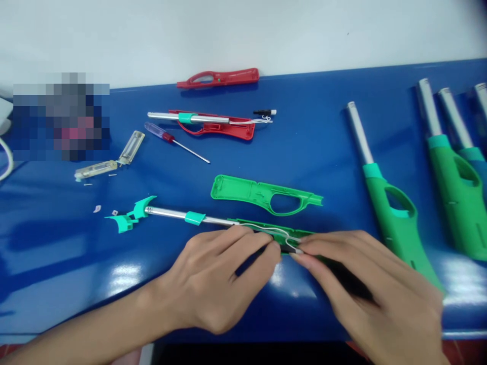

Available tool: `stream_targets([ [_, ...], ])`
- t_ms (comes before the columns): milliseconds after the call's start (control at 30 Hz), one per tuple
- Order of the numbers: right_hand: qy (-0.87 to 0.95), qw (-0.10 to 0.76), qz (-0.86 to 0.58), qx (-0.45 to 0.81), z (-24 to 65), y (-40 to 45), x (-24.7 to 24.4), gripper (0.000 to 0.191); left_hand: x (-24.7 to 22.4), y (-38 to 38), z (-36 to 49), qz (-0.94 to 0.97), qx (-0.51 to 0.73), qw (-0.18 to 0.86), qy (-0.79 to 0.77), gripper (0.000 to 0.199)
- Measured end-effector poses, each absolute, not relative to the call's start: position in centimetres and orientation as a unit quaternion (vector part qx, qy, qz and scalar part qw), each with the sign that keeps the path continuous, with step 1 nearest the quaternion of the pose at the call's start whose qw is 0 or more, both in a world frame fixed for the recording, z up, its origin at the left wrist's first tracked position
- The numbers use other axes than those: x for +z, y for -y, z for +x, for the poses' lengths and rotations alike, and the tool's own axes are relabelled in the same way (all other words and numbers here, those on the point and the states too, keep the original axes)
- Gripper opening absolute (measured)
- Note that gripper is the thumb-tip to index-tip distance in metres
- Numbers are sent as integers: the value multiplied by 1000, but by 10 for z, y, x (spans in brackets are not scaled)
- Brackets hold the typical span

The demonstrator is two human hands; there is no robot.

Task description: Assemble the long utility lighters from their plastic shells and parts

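A green lighter casing half (304, 233) lies in front of me, with a metal lighter tube (173, 214) reaching left from it. A teal collar piece (195, 218) sits around the tube, and a white wire (262, 227) curves over the casing. My left hand (228, 274) is closed, fingertips pinched on a small black piezo igniter (286, 248). At the igniter's white end, my right hand (373, 284) pinches with thumb and index finger. Just above lies the other green casing half (243, 188), inner side up. Fingers hide part of the lower casing.
Whole green lighters (395, 208) lie at the right. Farther back are an opened red lighter (216, 126), a red casing half (232, 77) and a screwdriver (163, 134). Two clear fuel tanks (131, 147) and broken teal pieces (124, 223) lie left on the blue table (76, 274).
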State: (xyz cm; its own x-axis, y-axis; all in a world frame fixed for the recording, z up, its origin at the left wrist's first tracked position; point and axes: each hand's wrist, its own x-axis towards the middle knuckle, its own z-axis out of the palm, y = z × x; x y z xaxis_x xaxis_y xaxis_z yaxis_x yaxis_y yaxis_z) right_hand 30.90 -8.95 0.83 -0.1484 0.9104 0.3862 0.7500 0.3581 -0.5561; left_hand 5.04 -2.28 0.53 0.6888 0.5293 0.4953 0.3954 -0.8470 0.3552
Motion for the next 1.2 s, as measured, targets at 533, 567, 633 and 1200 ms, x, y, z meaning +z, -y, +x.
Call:
stream_targets([
  [533, 738, 350, -562, 130, 315, 90, 6, 21, 0, 14, 55, 892, 315, 120, -301, 13],
  [567, 737, 351, -562, 131, 314, 91, 7, 22, 0, 14, 55, 890, 318, 123, -303, 10],
  [633, 738, 354, -559, 132, 314, 90, 7, 23, 0, 14, 56, 890, 319, 122, -303, 10],
  [1200, 744, 351, -560, 94, 314, 89, 5, 7, 0, 11, 59, 903, 303, 106, -286, 27],
])
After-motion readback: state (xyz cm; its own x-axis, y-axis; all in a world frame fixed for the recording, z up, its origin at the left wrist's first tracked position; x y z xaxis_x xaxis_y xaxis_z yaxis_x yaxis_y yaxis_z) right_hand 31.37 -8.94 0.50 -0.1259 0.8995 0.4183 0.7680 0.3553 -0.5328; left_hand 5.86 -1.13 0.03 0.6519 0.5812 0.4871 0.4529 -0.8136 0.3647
